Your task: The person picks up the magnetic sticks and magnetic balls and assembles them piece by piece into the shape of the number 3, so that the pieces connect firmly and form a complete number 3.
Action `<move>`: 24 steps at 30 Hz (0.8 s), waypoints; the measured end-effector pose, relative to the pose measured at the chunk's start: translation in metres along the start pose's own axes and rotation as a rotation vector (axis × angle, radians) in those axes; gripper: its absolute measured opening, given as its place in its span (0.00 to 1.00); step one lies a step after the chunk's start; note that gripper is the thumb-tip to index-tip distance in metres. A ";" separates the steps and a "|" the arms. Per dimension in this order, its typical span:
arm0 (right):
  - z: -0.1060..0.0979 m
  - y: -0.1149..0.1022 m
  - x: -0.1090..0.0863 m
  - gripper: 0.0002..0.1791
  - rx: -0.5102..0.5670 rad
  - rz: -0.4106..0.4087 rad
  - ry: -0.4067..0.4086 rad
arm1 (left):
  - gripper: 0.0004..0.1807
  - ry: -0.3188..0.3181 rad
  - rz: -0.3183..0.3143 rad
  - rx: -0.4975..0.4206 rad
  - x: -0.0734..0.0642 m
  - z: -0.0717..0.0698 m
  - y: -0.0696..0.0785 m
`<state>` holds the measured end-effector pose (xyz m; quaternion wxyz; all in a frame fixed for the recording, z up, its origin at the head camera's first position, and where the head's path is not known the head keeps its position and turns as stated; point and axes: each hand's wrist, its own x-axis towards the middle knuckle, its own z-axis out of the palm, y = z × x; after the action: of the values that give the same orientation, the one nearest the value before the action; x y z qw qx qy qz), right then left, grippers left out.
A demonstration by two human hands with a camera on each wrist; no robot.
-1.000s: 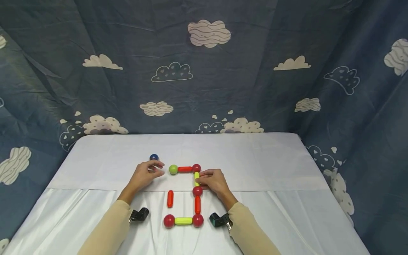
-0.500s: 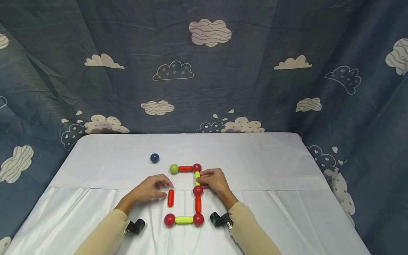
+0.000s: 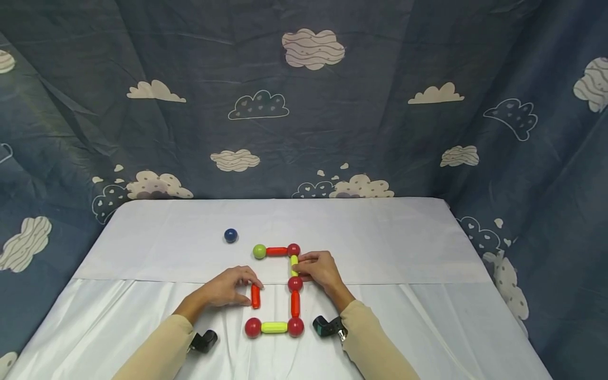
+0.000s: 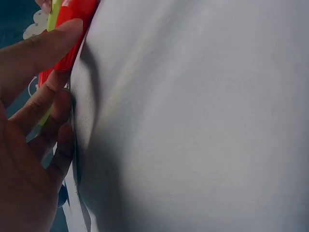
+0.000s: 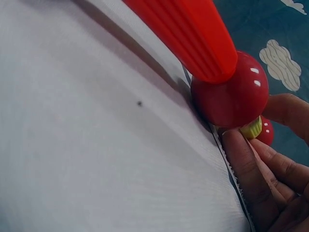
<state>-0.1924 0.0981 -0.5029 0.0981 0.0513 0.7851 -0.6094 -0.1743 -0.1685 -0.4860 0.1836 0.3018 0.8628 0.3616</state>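
My left hand (image 3: pixel 229 287) pinches a loose red rod (image 3: pixel 255 298) between thumb and fingers, left of the joined figure. In the left wrist view the thumb lies on this red rod (image 4: pixel 79 12). My right hand (image 3: pixel 320 269) holds an upright yellow-green rod (image 3: pixel 294 261) between two red balls, the upper ball (image 3: pixel 293 249) and the middle ball (image 3: pixel 295 284). A second red rod (image 3: pixel 295 304) runs from the middle ball to a corner ball (image 3: pixel 295 326). Close up in the right wrist view, the middle red ball (image 5: pixel 229 94) partly hides the yellow-green rod (image 5: pixel 252 128).
At the top of the figure, a red rod (image 3: pixel 276 252) ends in a green ball (image 3: pixel 259 252). Along its bottom, a yellow-green rod (image 3: pixel 274 328) meets a red ball (image 3: pixel 253 328). A blue ball (image 3: pixel 230 235) sits apart, farther back on the white cloth (image 3: pixel 404 237).
My left hand has come from beside the blue ball toward me and taken hold of the loose red rod, which is slightly shifted. My right hand stays on the yellow-green rod.
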 end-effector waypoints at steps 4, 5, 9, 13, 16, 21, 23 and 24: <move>0.000 0.000 0.000 0.15 0.005 0.009 -0.001 | 0.14 0.021 0.028 0.036 0.001 0.001 -0.001; 0.001 -0.001 0.000 0.15 0.007 0.012 -0.001 | 0.13 0.027 0.028 0.047 0.002 0.001 -0.001; 0.001 -0.001 0.000 0.15 0.016 0.024 -0.002 | 0.10 0.054 0.013 0.077 0.003 0.001 -0.001; 0.000 -0.002 -0.001 0.15 0.027 0.032 -0.005 | 0.10 0.067 -0.006 0.078 0.002 0.001 0.001; 0.000 -0.002 -0.001 0.15 0.017 0.030 0.000 | 0.10 0.072 -0.029 0.068 0.002 0.002 0.002; 0.001 -0.002 -0.001 0.15 0.004 0.032 0.004 | 0.09 0.089 -0.053 0.092 0.002 0.003 0.003; 0.000 -0.002 0.000 0.15 0.007 0.036 0.003 | 0.09 0.097 -0.043 0.102 0.002 0.002 0.004; 0.000 -0.002 -0.001 0.15 0.008 0.033 0.001 | 0.09 0.102 -0.037 0.104 0.003 0.002 0.004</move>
<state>-0.1922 0.0973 -0.5010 0.1075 0.0648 0.7819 -0.6106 -0.1734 -0.1633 -0.4845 0.1301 0.2761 0.8942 0.3276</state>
